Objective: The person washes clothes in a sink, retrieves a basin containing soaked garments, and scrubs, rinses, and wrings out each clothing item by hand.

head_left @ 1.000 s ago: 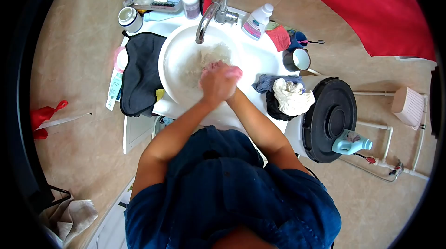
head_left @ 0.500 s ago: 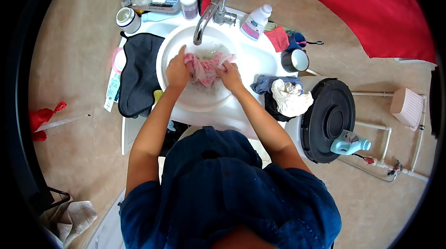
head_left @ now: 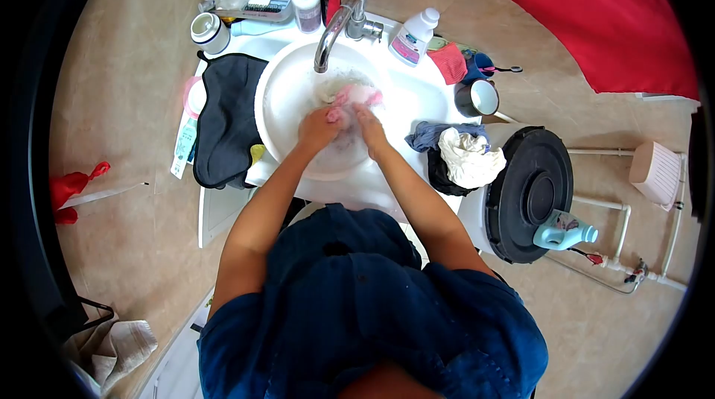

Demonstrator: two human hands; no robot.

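Note:
A wet pink and white cloth lies bunched in the white sink basin, in sudsy water below the chrome faucet. My left hand is closed on the cloth's left part, at the middle of the basin. Close beside it, on the right, my right hand grips the cloth's near edge, its fingers pointing toward the faucet. Water hides part of the cloth.
Left of the basin lies a black cloth item. Behind stand a pump bottle and a white bottle. To the right are a white cloth, a dark mug and a black-lidded bin bearing a blue bottle.
Spread between my hands half a second ago, the cloth is now bunched. Both hands have come closer together, the left moving right and toward my body.

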